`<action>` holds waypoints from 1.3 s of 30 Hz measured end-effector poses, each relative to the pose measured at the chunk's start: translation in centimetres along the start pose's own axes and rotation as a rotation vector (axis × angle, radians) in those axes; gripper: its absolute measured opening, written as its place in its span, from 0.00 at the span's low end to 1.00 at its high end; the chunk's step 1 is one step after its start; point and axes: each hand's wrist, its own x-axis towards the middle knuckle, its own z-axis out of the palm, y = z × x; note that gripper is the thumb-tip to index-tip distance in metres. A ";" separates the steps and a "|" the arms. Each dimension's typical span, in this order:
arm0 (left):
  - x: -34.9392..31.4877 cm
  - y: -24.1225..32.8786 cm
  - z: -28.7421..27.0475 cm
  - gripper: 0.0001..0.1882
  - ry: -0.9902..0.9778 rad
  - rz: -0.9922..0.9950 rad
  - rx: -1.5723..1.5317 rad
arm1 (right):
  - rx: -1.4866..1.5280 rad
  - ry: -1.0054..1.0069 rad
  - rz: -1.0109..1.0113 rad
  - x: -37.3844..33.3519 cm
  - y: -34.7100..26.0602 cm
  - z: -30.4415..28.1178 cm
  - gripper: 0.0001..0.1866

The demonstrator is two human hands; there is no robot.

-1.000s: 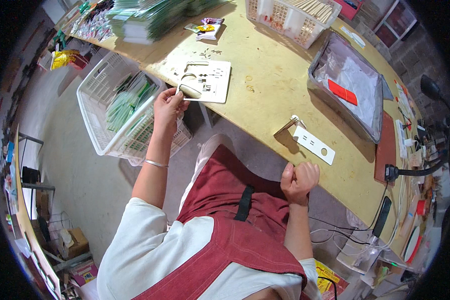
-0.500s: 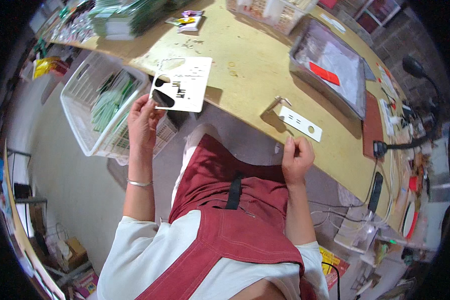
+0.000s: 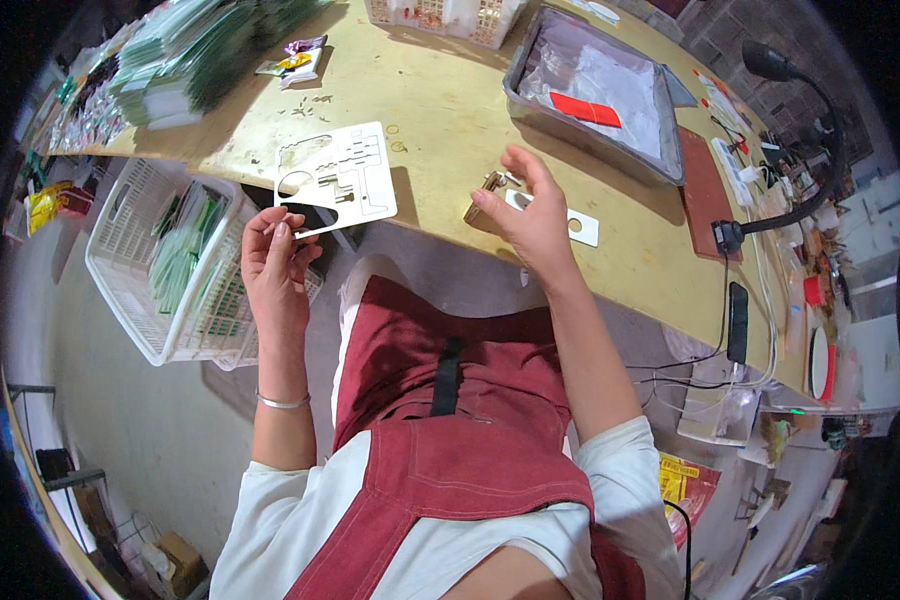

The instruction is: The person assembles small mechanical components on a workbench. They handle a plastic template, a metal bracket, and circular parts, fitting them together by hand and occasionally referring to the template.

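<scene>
A thin white board with cut-out shapes (image 3: 376,192) is pinched at its lower left corner by my left hand (image 3: 278,262), over the table's near edge. My right hand (image 3: 538,222) reaches over the table with thumb and fingers spread. Its thumb overlaps a small brown block-like piece (image 3: 487,184), perhaps touching it; whether it bears on it I cannot tell. Partly behind that hand lies a white strip with a round hole (image 3: 588,230), flat on the table.
A grey tray (image 3: 516,98) holds a red piece and whitish bags. Green-edged packets (image 3: 175,75) are piled at the far left, near small wrapped packets (image 3: 303,62). Below the table edge stands a white crate (image 3: 120,290). A black gooseneck lamp (image 3: 820,165) rises at right.
My right hand has gone from a loose curl at the table edge to spread fingers by the brown piece. The view has shifted; my left hand still holds the board, now tilted.
</scene>
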 end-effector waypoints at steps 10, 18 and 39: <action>-1.7 0.1 0.5 0.11 -0.064 -0.026 0.036 | 0.166 -0.091 0.077 -0.1 -0.4 -0.7 0.20; -2.8 -1.0 2.6 0.12 -0.222 -0.112 0.015 | 0.193 0.071 0.043 -2.1 -1.8 -6.2 0.17; 5.0 -1.6 12.9 0.18 -0.434 -0.390 0.068 | 0.263 0.390 0.212 -10.5 -3.4 -14.8 0.20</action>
